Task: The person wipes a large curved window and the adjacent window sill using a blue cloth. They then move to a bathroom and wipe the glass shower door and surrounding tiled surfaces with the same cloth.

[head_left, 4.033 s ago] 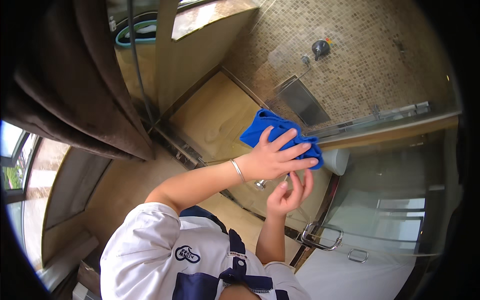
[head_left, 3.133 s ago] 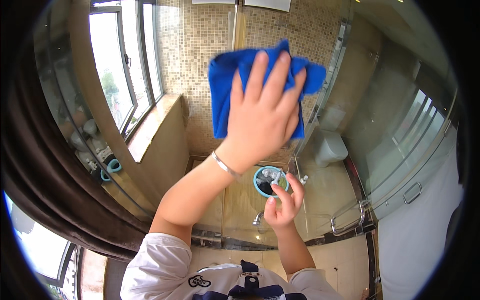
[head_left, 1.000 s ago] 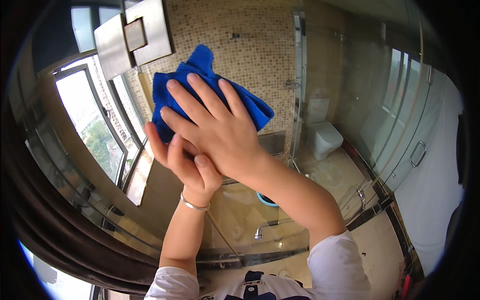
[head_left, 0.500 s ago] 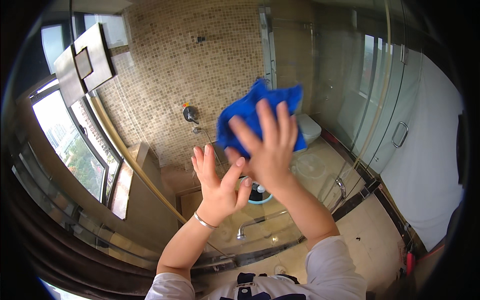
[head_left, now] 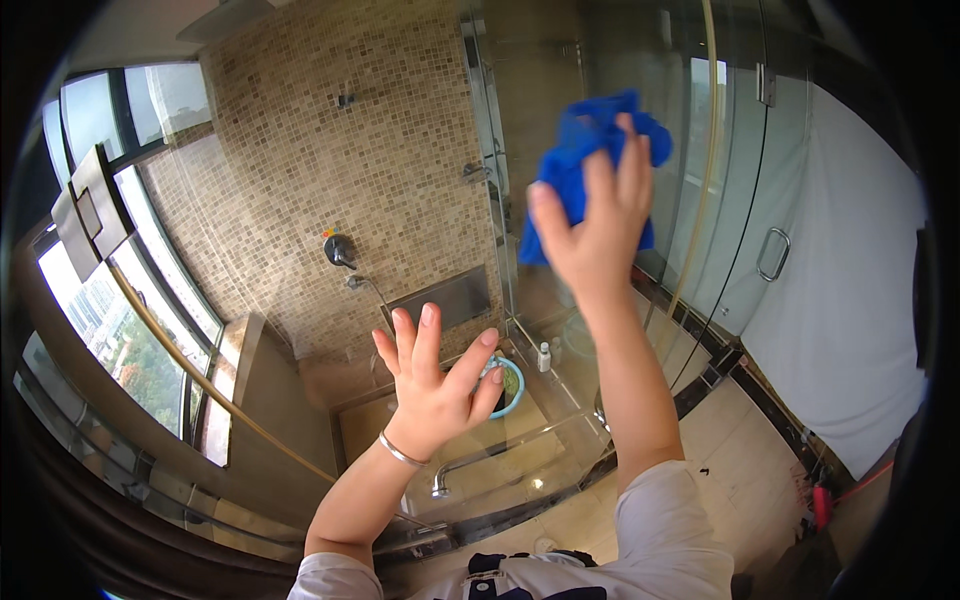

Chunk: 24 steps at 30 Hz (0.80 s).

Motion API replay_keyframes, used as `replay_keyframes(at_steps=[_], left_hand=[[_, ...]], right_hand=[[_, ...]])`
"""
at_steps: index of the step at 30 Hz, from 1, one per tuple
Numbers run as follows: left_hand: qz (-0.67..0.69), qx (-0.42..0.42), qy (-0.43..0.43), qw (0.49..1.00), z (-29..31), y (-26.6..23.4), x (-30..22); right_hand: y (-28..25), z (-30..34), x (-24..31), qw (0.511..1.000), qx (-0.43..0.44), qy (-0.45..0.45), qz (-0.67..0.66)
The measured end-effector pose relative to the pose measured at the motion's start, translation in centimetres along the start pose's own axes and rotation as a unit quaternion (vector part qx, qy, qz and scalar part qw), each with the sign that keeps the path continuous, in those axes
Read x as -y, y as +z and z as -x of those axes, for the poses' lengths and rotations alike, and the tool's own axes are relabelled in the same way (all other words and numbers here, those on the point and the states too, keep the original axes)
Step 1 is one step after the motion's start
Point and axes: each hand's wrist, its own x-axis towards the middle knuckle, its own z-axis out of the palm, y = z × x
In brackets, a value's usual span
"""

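Note:
A crumpled blue cloth (head_left: 583, 165) is spread against the clear glass of a shower enclosure. My right hand (head_left: 605, 220) holds it there, with the fingers over the cloth and the thumb out to the left. The arm reaches up to the right of centre. Lower and further left is my left hand (head_left: 432, 385), open, its fingers apart and nothing in them. It is raised in front of the glass; whether its fingertips touch the pane I cannot tell. A silver bangle (head_left: 400, 449) circles that wrist.
Behind the glass are a mosaic wall (head_left: 300, 130), a shower valve (head_left: 339, 250), a light-blue basin (head_left: 514, 398) and a small white bottle (head_left: 544, 357). A metal bar handle (head_left: 500, 455) crosses low. A door handle (head_left: 773, 254) and white sheet (head_left: 840, 290) are right; a window (head_left: 120, 310) is left.
My right hand has moved up and to the right with the blue cloth, which now looks more bunched. The left hand stays open in nearly the same place. The view has shifted right.

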Motion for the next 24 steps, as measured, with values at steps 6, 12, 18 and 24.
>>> replay_keyframes(at_steps=[6,12,18,24], left_hand=[[0.025,-0.084,0.011,0.996,-3.1,5.7,-3.1],[0.004,-0.037,0.024,0.999,-5.8,9.2,-6.0],[-0.031,-0.089,0.02,0.995,-4.3,12.0,-6.1],[-0.077,-0.052,0.03,0.995,-3.9,12.8,-5.8]], right_hand=[[0.4,1.3,2.4,0.953,0.136,-0.221,-0.158],[1.1,-6.9,-8.4,0.995,-0.05,-0.086,-0.012],[-0.6,2.7,-8.7,0.979,0.083,-0.17,-0.073],[-1.8,8.8,-12.0,0.964,0.175,-0.194,-0.059]])
